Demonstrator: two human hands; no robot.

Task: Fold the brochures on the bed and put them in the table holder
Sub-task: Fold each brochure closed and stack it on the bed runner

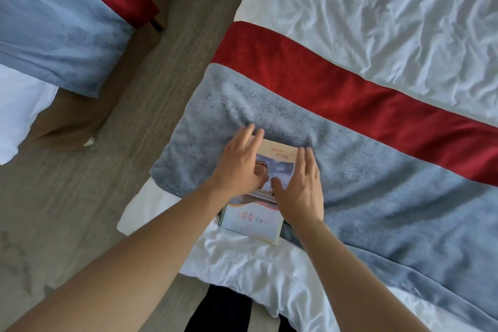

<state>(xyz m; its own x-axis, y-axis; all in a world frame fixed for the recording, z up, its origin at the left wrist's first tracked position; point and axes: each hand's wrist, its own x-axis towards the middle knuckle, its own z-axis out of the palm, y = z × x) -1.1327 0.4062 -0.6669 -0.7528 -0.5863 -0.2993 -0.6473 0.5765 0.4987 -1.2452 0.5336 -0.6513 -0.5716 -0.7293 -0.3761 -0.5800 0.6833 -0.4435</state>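
A folded brochure (253,219) with a picture and red writing lies on top of a small stack at the corner of the bed, on the grey-blue runner (377,183). My left hand (238,167) lies flat on the brochure's left side, fingers spread. My right hand (300,188) presses flat along its right edge, thumb on the picture. Neither hand grips anything. No table holder is in view.
The bed (390,21) has rumpled white sheets and a red band (336,83) beside the grey runner. A wood-look floor aisle (134,121) runs to the left, with a second bed (54,21) beyond it. Dark trouser legs (223,310) show at the bottom.
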